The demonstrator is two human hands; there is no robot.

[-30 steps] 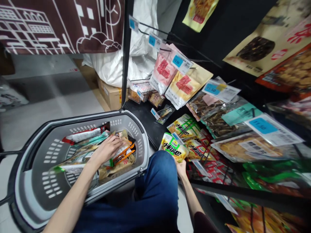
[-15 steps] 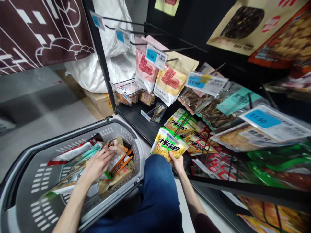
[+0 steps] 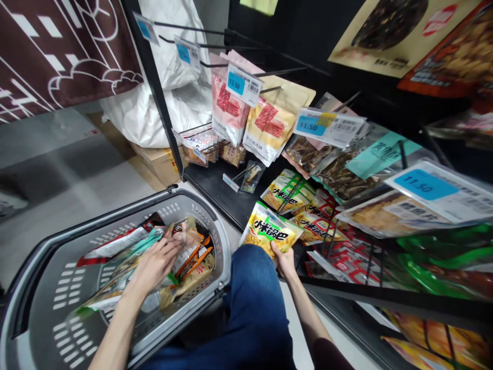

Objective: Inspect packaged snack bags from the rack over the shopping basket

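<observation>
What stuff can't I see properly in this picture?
All in the head view:
- Packets under the left hand: the hand covers them.
- Part of the basket floor: hidden by packets and the left arm.
- Lower edge of the yellow snack bag: the knee and right hand hide part.
- Small print on the nearest price tag: too small and blurry.
- Top of the dark cloth: cut off by the picture's edge.

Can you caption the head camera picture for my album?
Right hand holding a yellow packet near a black shelf, left hand on other packets in a gray basket.
</observation>
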